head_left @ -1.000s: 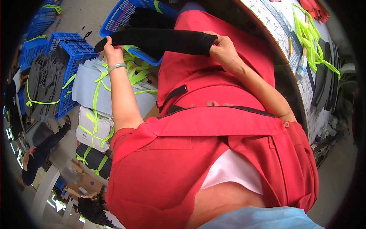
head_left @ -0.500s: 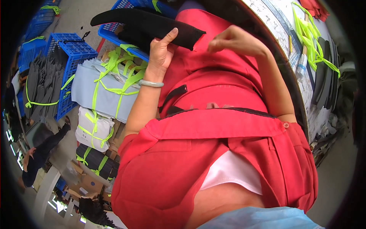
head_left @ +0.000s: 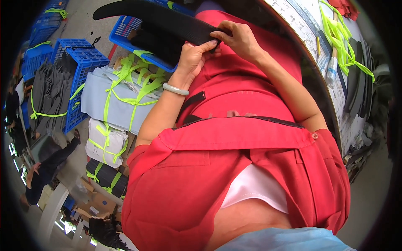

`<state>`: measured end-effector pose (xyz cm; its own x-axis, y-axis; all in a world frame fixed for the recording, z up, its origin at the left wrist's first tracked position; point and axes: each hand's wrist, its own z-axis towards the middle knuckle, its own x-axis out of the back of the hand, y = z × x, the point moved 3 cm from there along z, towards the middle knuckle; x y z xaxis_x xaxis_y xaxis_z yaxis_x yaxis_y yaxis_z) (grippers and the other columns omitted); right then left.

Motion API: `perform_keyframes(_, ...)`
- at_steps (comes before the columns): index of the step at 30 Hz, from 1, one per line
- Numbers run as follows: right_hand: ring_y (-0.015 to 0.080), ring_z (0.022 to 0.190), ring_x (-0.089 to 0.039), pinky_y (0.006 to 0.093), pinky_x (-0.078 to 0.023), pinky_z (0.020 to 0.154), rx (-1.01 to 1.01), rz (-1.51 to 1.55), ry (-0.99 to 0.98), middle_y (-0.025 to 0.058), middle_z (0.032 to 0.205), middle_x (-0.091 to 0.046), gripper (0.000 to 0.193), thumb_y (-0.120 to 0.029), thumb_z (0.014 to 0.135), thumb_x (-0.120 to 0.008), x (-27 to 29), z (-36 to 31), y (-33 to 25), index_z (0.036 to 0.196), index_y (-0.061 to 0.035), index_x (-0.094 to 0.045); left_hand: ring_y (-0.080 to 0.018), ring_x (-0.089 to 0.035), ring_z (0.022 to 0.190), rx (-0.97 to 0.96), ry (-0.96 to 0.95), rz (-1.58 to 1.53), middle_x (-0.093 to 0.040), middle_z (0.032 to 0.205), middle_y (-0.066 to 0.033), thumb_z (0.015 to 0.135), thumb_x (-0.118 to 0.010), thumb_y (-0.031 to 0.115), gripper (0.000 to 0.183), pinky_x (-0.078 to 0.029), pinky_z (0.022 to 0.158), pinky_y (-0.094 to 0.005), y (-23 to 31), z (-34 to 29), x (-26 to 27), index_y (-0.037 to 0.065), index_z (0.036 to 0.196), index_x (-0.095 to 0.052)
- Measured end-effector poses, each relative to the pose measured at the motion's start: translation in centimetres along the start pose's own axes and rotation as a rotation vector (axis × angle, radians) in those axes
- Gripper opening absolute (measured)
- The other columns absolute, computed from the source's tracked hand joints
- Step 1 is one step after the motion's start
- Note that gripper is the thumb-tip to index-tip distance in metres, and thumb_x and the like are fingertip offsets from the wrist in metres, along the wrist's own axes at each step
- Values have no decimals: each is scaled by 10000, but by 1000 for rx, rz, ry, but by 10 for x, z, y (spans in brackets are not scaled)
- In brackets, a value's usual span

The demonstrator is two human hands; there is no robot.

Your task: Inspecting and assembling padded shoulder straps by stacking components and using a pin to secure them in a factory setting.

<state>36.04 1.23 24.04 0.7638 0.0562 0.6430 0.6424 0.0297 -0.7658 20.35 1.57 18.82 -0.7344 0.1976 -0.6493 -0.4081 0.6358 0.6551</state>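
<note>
Black curved fabric strip (head_left: 163,16) stretches across a blue latticed plastic crate (head_left: 125,28). Left hand (head_left: 194,60) and right hand (head_left: 241,39) clamp fingers on its right end.

Left grip (head_left: 193,60) clasped, right grip (head_left: 242,39) pinching just beside it; both angled inward.

Floor (head_left: 86,21) bears blue crates (head_left: 88,57); table (head_left: 289,16), dark strips (head_left: 353,77).
</note>
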Motion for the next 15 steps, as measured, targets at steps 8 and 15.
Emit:
perform_keyframes(8, 166, 610, -591, 315, -471, 593, -58, 149, -65, 107, 694, -637, 297, -282, 859, -694, -1, 1, 1, 896, 11, -664, -197, -667, 848, -67, 19, 10, -678, 985, -100, 854, -659, -7, 204, -580, 694, -334, 8, -2, 8, -19, 1056, -639)
perform_keyframes(15, 52, 607, -534, 225, -436, 554, -143, 288, -43, -3, 671, -584, 271, -294, 898, -671, -9, 2, 4, 899, -23, -650, -197, -657, 910, -120, 80, -64, -657, 1049, -105, 864, -632, -27, 283, -576, 713, -322, 12, -5, 9, -15, 1141, -575)
